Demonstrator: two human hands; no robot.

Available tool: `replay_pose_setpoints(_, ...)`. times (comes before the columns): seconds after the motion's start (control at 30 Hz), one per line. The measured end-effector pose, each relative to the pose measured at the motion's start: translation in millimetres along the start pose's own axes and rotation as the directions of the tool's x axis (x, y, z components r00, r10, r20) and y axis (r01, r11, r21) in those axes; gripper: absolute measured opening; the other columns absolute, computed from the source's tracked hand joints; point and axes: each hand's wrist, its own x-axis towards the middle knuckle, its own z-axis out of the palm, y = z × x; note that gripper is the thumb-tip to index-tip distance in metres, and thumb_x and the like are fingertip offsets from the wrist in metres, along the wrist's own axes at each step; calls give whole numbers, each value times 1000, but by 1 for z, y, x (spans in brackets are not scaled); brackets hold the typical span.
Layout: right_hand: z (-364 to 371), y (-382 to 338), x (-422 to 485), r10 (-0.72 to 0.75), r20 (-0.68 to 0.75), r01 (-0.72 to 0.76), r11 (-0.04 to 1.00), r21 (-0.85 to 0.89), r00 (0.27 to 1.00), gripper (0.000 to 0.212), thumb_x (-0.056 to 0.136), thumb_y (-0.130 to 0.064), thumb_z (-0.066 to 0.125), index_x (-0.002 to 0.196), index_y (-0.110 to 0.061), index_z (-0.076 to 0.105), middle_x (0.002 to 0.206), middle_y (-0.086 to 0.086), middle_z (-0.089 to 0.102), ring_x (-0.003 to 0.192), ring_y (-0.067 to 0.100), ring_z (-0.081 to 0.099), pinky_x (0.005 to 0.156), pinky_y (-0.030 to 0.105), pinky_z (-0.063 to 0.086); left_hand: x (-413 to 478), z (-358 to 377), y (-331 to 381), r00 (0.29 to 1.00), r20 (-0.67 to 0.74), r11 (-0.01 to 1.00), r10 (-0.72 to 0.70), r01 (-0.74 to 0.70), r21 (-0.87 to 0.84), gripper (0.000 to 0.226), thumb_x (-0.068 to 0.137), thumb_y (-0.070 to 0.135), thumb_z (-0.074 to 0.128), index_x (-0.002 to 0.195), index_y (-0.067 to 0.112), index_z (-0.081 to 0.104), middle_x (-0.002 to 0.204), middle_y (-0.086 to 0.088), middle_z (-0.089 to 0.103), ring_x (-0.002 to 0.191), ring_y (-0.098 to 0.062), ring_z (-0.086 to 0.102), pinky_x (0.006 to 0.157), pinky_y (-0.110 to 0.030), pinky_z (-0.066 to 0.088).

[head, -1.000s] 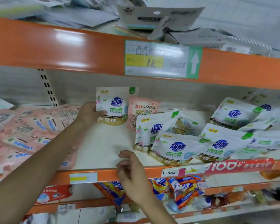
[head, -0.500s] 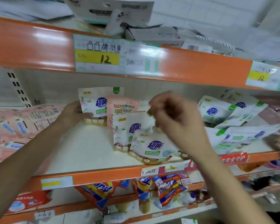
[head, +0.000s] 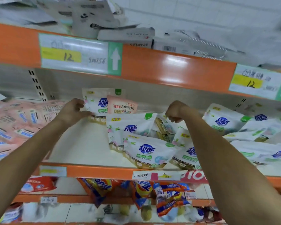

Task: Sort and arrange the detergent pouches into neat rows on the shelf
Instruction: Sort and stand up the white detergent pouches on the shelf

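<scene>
On the middle shelf [head: 81, 143], the left hand [head: 73, 111] pinches an upright white pouch [head: 99, 106] by its edge; the right hand [head: 175, 112] curls above the pile [head: 146, 150], hold unclear.

White pouches [head: 146, 150]: roughly nine, right side blurred. Upright pink pouch [head: 122, 105]: one. "12" labels [head: 73, 54]: two.

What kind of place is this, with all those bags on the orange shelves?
Most likely a shop, perhaps a supermarket aisle. The long orange metal shelf rails carry white-and-yellow price labels marked 12, and many identical white plastic detergent pouches and pink plastic pouches lie on the shelf.
</scene>
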Motion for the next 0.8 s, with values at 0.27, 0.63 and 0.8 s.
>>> replay_pose_setpoints(0.27, -23, 16, 25, 69, 266, -108, 985, 134, 961, 21, 89, -11, 68, 103, -5, 54, 77, 15, 50, 53, 22, 50, 41, 21, 49, -25, 1, 18, 992, -128, 995, 7, 6, 100, 70, 79, 20, 78, 138, 7, 43, 131, -15, 50, 108, -24, 48, 83, -29, 35)
replay_pose_setpoints(0.63, -34, 35, 45, 71, 302, -84, 996, 33, 951, 53, 90, -18, 69, 134, 4, 49, 77, 17, 50, 51, 23, 53, 48, 23, 47, -59, 1, 24, 985, -175, 998, 10, 0, 60, 17, 87, 14, 67, 101, 12, 58, 81, -2, 57, 78, -24, 52, 73, -31, 39)
replay_pose_setpoints(0.8, -21, 45, 65, 214, 460, -174, 976, -130, 862, 86, 88, -46, 67, 147, 2, 27, 143, 27, 42, 127, 42, 50, 96, 44, 48, -71, 5, 22, 986, -166, 999, -2, 9, 47, 17, 87, 14, 67, 102, 13, 59, 81, -4, 58, 73, -21, 51, 65, -29, 38)
